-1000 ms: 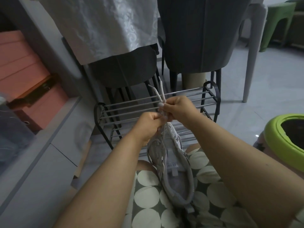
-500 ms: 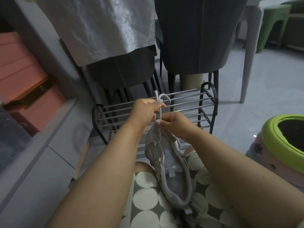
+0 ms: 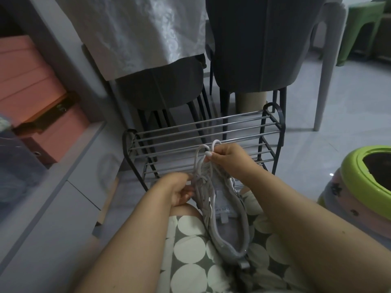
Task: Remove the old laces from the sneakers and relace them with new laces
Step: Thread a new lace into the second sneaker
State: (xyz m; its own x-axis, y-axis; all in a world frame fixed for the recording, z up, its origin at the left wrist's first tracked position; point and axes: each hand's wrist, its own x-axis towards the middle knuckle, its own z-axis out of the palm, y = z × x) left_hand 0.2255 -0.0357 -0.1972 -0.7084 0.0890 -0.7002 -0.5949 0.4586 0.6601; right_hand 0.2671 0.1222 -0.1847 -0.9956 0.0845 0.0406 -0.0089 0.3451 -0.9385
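Sneaker point(image 3: 220, 210) rests toe-away on your lap so its eyelets face you; your left hand point(image 3: 179, 190) curls against its side to steady it, while your right hand point(image 3: 227, 158) pinches the lace point(image 3: 208, 148) loop, raised taut above the tongue. Green-rimmed tub point(image 3: 351, 172) to your right looks dark inside; its contents are unclear.

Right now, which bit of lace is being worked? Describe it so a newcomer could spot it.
Start at the metal shoe rack on the floor. Just in front of it, the sneaker lies on the person's lap. The lace loop rises above its toe end, pinched by the right hand; it alone stands clear of the shoe.
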